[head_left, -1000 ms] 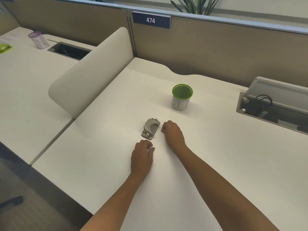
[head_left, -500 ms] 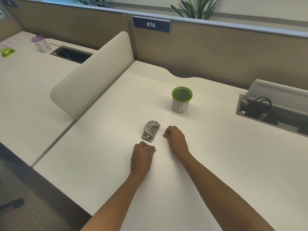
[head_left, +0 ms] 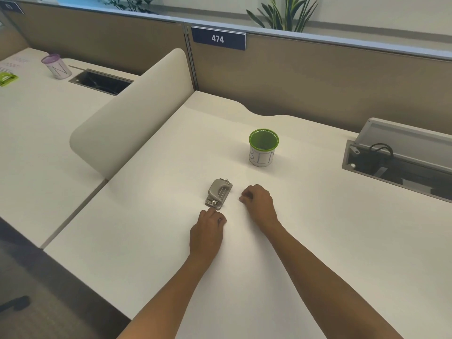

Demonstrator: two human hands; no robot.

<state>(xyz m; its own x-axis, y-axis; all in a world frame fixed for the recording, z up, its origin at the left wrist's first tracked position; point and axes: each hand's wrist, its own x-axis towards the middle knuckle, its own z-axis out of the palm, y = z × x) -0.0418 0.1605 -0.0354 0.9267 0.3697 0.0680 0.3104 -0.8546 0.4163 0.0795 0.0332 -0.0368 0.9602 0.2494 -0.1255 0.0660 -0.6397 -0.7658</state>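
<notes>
The little metal punch (head_left: 218,194) is shiny grey. The cup (head_left: 263,152) right of the middle is white with a green rim and grey letters. The surface (head_left: 146,228) is creamy white. Upper left, the second cup (head_left: 57,67) has a purple rim. The sign (head_left: 218,39) is dark blue with white numbers.

Blue plate (head_left: 218,39) mounted on the partition's top rail: white numerals "474", fully legible. Green-rimmed cup (head_left: 263,152) on the desk: hand-drawn letters on its white wall, apparently "BLN", reading uncertain. Purple-rimmed cup (head_left: 57,67) on the neighbouring desk: single letter "N". Second blue plate (head_left: 11,7), far left: illegible.
</notes>
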